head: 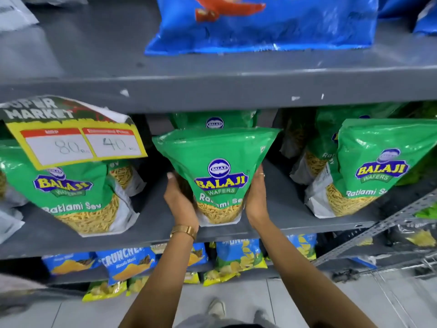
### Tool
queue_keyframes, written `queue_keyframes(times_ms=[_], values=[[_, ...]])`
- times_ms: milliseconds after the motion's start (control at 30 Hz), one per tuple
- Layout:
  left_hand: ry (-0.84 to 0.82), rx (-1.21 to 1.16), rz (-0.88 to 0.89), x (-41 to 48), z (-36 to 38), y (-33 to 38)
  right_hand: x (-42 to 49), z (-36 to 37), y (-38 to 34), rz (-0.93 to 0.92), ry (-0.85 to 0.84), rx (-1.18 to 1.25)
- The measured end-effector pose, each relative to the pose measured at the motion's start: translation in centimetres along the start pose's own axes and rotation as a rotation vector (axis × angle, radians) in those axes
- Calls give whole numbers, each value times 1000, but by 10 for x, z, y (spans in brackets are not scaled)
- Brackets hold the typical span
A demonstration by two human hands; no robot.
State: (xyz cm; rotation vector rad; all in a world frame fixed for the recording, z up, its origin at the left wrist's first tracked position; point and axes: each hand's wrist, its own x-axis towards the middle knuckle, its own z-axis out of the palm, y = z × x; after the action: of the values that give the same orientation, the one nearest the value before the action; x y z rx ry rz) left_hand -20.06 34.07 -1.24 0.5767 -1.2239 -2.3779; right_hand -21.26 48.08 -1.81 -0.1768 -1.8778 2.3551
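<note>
Head view: my left hand [181,200] and right hand [256,200] grip the pouch [221,162] by its sides, upright at the shelf [146,223] near edge.

The pouch [220,147] is green with a yellow-and-purple logo, the shelf [212,91] grey, the price card [75,140] yellow and red

Left sev pouch [78,197] leans on middle shelf, yellow price card [78,143] overhanging it. Right sev pouch [369,166] stands well apart. Big blue bag [260,22] on grey upper shelf [212,91]. Blue chip packets [127,263] below.
</note>
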Motion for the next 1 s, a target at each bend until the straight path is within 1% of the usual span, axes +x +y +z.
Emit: queue_keyframes(times_ms=[100,167,233,300,400,433,500,567,633,700,767,800,833,900,1000], values=[[92,174,262,-28,-7,-7,-10,-17,1,-219,-43,-80],[127,241,405,-55,-6,-16,-18,-35,0,-290,-71,-120],[127,293,537,-80,-1,-26,-28,-59,-7,-343,-81,-119],[65,387,695,-107,9,-38,-37,-89,-19,-400,-106,-130],[-48,604,922,-143,32,-61,-48,-143,-40,-528,-126,-167],[-104,634,963,-155,43,-70,-51,-162,-46,-569,-104,-174],[-282,644,984,-178,69,-89,-55,-199,-58,-644,-8,-184],[-442,646,935,-193,94,-110,-51,-229,-68,-700,107,-179],[-510,627,769,-198,118,-131,-40,-252,-75,-705,218,-179],[-474,572,537,-195,142,-143,-27,-259,-78,-598,280,-168],[-416,485,321,-185,165,-152,-19,-256,-76,-495,249,-224],[-398,446,245,-179,174,-154,-17,-252,-72,-482,210,-276],[-387,419,204,-172,182,-155,-12,-249,-67,-479,182,-316],[-377,364,152,-158,192,-156,-2,-247,-62,-405,211,-280],[-339,286,48,-149,200,-155,15,-251,-63,-117,295,-17]])
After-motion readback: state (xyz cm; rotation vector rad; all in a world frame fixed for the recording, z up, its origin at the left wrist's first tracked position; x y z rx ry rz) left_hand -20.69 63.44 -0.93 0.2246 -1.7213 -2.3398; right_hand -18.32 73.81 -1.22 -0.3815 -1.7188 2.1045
